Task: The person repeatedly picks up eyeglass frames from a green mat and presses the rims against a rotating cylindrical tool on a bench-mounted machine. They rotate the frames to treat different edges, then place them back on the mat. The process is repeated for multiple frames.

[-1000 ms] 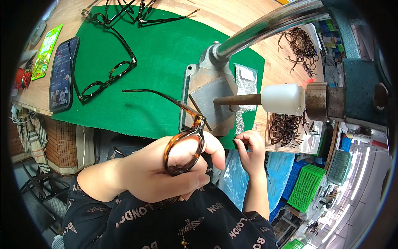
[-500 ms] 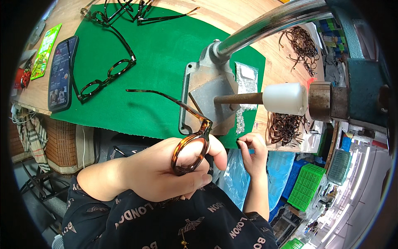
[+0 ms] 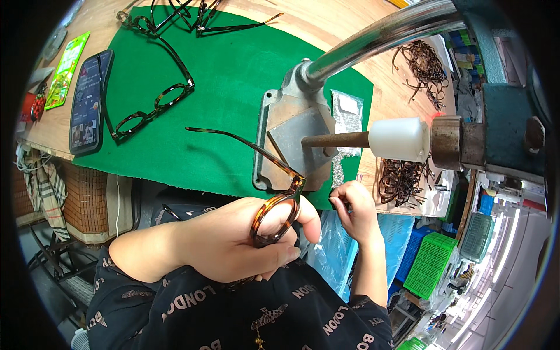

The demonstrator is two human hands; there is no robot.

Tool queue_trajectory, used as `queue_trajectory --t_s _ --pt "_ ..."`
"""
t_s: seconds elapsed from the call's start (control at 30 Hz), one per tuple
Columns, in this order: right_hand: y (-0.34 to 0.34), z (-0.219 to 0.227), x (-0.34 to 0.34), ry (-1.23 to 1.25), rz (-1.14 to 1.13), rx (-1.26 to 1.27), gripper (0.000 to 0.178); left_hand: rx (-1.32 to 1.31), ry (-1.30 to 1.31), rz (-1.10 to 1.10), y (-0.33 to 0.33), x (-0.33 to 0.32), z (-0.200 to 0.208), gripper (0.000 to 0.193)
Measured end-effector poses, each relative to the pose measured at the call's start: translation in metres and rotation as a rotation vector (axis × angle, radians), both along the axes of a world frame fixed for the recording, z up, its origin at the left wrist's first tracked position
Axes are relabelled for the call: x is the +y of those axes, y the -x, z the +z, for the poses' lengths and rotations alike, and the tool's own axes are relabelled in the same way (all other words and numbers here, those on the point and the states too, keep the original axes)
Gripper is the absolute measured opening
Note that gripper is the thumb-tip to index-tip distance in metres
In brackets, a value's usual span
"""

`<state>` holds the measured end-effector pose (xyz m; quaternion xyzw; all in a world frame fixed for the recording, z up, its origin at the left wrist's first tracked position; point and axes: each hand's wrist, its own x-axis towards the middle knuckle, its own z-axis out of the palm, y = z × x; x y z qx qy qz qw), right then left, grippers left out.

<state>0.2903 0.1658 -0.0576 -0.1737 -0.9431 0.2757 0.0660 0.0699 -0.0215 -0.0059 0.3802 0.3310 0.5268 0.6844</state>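
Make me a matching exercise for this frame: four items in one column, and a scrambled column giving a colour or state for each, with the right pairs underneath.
Column one
1. left hand
2. right hand
3. phone
4. cylinder on the machine

Column two
A. screen lit, lying at the left
B. white
C. gripping a tortoiseshell glasses frame
D. curled at the near edge of the green mat

Right pairs
1-C, 2-D, 3-A, 4-B

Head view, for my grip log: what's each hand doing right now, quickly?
Left hand: closed, holding a tortoiseshell glasses frame.
Right hand: curled; whether it pinches anything cannot be told.
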Motion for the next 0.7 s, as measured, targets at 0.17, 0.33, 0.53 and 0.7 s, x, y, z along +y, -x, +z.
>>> queue_trajectory --t_s 0.17,0.33,0.53,0.7 --pt "-0.003 0.002 0.005 0.091 -0.021 -0.029 0.014 0.002 0.018 -0.008 -0.001 -0.001 0.0 0.008" --pt "-0.007 0.0 0.006 0.129 -0.05 -0.023 0.014 -0.014 0.041 -0.034 -0.001 0.002 0.001 0.015" --pt "-0.001 0.003 0.0 -0.018 0.013 -0.039 0.013 -0.004 0.036 -0.074 -0.004 0.002 -0.002 0.014" --pt "0.001 0.015 -0.006 -0.073 -0.021 -0.165 0.012 -0.07 0.109 -0.132 -0.003 0.003 -0.002 0.016"
